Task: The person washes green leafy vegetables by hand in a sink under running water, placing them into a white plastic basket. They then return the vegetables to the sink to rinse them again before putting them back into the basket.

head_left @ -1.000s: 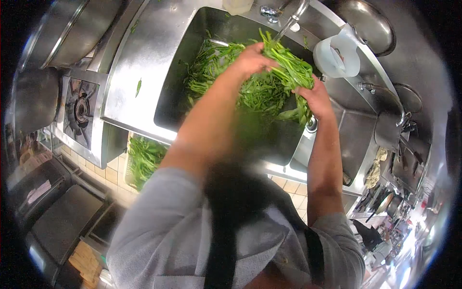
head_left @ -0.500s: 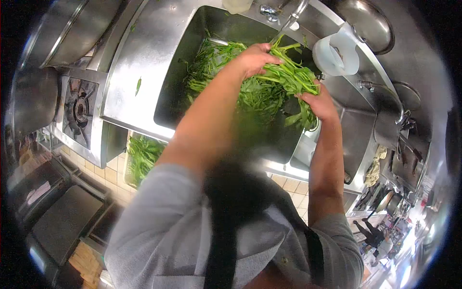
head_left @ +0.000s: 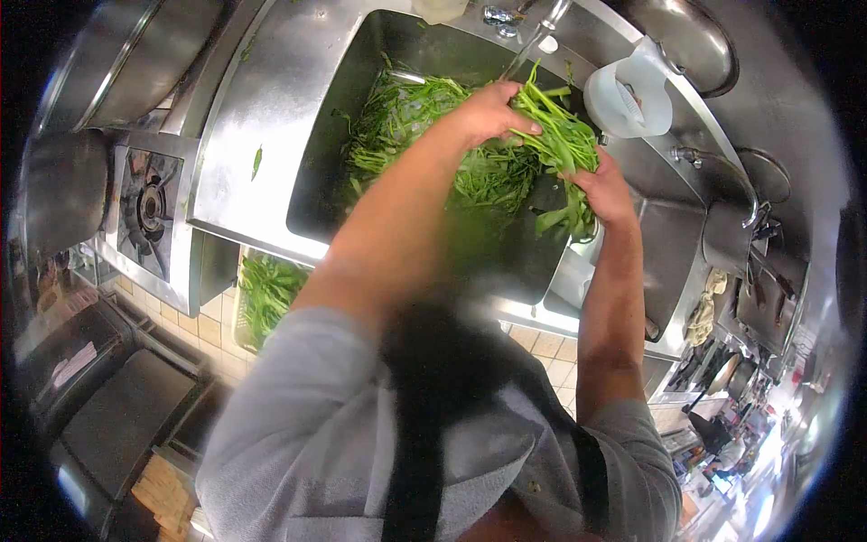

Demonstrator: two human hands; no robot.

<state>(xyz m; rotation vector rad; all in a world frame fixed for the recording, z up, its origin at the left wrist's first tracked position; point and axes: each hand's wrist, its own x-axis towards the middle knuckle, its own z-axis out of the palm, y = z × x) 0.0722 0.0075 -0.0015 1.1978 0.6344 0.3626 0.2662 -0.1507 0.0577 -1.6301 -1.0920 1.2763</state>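
Above a deep steel sink [head_left: 316, 203], a bunch of long-stemmed leafy greens [head_left: 562, 131] is held between both hands. My left hand [head_left: 497, 113] is closed around its left side, near the faucet [head_left: 546, 32]. My right hand [head_left: 607, 191] grips the lower right side, with leaves hanging below the fingers. More loose leafy greens [head_left: 397, 126] lie in water in the sink, partly hidden behind my left forearm.
A white plastic pitcher [head_left: 628, 98] stands on the sink's back right rim. To the right is a second basin [head_left: 673, 239]. A basket of greens [head_left: 266, 298] sits below the counter's front edge, and a gas burner [head_left: 149, 208] is at left.
My left hand has shifted slightly right, closer to my right hand. The bunch is now more compact and upright, its stems drawn together. More of the floating greens shows behind.
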